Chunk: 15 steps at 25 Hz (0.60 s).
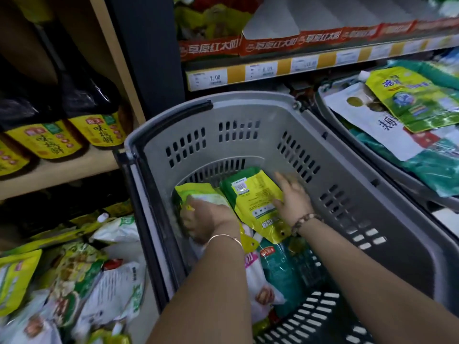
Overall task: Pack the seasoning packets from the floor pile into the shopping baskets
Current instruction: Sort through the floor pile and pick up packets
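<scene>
A grey shopping basket (347, 170) stands in front of me with several packets at its bottom. Inside it my left hand (208, 219) grips a green and white seasoning packet (196, 192) at the left. My right hand (293, 197) lies with straight fingers on a yellow-green packet (253, 194) that shows its back label. A teal packet (280, 274) and a pink and white packet (258, 289) lie nearer to me, under my forearms. The floor pile of packets (74, 276) sits left of the basket.
A second grey basket (330, 112) at the right holds several white, green and teal packets. Behind both runs a shelf with price tags (260, 70). At the left a wooden shelf (62, 170) carries dark sauce bottles with yellow labels.
</scene>
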Motion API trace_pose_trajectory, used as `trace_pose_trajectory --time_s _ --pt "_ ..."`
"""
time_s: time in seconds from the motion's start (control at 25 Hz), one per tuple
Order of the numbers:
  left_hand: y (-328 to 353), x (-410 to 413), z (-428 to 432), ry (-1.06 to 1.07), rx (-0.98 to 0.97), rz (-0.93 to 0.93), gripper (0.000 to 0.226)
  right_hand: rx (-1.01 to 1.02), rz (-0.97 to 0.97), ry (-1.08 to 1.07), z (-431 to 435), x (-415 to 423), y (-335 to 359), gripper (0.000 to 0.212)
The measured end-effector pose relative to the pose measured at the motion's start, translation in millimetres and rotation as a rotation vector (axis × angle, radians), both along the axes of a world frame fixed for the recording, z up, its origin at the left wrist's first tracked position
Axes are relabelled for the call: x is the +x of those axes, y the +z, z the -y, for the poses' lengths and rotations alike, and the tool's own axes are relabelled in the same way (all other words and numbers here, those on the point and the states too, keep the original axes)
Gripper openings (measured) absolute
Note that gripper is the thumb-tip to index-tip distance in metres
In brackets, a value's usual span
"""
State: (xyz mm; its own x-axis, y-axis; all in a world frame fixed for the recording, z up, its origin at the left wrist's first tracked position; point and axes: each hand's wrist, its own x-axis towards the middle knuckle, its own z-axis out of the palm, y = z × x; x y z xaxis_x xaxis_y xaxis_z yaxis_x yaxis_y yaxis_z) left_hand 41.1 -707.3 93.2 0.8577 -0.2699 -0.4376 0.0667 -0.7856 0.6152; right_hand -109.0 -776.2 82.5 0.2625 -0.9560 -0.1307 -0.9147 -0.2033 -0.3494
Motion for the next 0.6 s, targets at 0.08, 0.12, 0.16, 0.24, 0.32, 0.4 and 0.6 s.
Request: trace_pose_trajectory --time_s 0.08,0.12,0.16,0.24,0.32,0.4,0.6 --pt "5 -20 -10 -0.388 0.120 0.153 0.060 0.076 -0.127 0.131 -5 1 -11 0.074" --pt "-6 -27 -12 -0.600 0.214 0.161 0.069 0.122 -0.180 0.184 -9 1 -17 0.076" --pt "-15 -33 -14 -0.764 0.334 0.128 0.075 0.167 -0.226 0.222 -14 2 -22 0.077" --pt "-35 -41 -19 -0.908 0.500 0.085 0.076 0.244 -0.296 0.264 -21 1 -34 0.074" --pt "-40 -42 -23 -0.978 0.577 0.115 0.078 0.314 -0.344 0.287 -25 -1 -44 0.069" --pt "-45 -41 -24 -1.047 0.604 0.153 0.081 0.356 -0.364 0.302 -27 -5 -52 0.065" --pt "-62 -38 -23 -1.077 0.669 0.180 0.089 0.344 -0.419 0.317 -25 -6 -57 0.064"
